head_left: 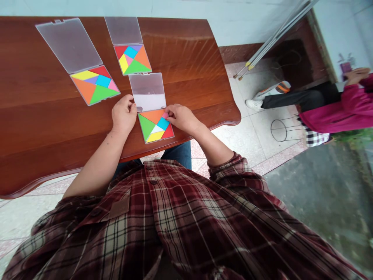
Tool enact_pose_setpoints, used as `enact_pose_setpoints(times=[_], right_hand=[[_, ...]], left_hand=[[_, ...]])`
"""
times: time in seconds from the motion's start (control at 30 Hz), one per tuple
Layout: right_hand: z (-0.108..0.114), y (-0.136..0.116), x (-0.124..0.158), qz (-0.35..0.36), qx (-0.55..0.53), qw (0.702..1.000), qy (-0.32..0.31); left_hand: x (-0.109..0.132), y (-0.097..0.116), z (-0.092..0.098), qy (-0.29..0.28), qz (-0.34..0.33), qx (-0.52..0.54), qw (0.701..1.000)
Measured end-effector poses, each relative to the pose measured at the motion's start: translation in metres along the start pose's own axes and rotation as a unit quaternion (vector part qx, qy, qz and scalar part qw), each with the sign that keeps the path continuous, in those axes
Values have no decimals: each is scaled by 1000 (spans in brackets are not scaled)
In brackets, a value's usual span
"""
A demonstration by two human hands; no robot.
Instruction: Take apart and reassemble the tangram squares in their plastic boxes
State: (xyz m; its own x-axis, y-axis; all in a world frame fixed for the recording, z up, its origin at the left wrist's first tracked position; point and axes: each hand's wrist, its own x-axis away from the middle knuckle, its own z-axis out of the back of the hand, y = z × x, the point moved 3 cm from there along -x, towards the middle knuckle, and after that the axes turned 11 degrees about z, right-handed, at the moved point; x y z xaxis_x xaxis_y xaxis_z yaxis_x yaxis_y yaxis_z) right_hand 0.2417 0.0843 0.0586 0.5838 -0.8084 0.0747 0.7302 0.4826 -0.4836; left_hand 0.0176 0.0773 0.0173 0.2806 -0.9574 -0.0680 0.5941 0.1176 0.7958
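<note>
Nearest me on the table lies an open tangram case point(156, 128), its clear lid point(148, 87) folded back away from me. Orange point(152, 115), green point(146, 126), blue point(163, 123), yellow point(155, 136) and red point(168, 132) pieces lie in it, with a pale gap among them. My right hand point(182, 118) pinches a small pink piece point(165, 115) at the case's upper right corner. At the left of the hinge, my left hand point(124, 113) has its fingers curled together; whatever they hold, if anything, is hidden.
Two more open tangram cases with coloured pieces lie farther off, one at left point(96, 86) and one behind point(133, 60). The brown wooden table point(192, 58) has a curved front edge. At right sit a person in a pink top point(335, 111) and leaning crutches point(271, 39).
</note>
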Motion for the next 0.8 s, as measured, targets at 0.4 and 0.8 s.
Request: enact_pose_setpoints(times=[0.4, 0.8], right_hand=[[22, 35, 10, -61, -7, 995, 82], [8, 44, 19, -155, 7, 988, 26]], left_hand=[[1, 4, 2, 11, -1, 2, 1000], [1, 5, 2, 1, 25, 3, 1000]])
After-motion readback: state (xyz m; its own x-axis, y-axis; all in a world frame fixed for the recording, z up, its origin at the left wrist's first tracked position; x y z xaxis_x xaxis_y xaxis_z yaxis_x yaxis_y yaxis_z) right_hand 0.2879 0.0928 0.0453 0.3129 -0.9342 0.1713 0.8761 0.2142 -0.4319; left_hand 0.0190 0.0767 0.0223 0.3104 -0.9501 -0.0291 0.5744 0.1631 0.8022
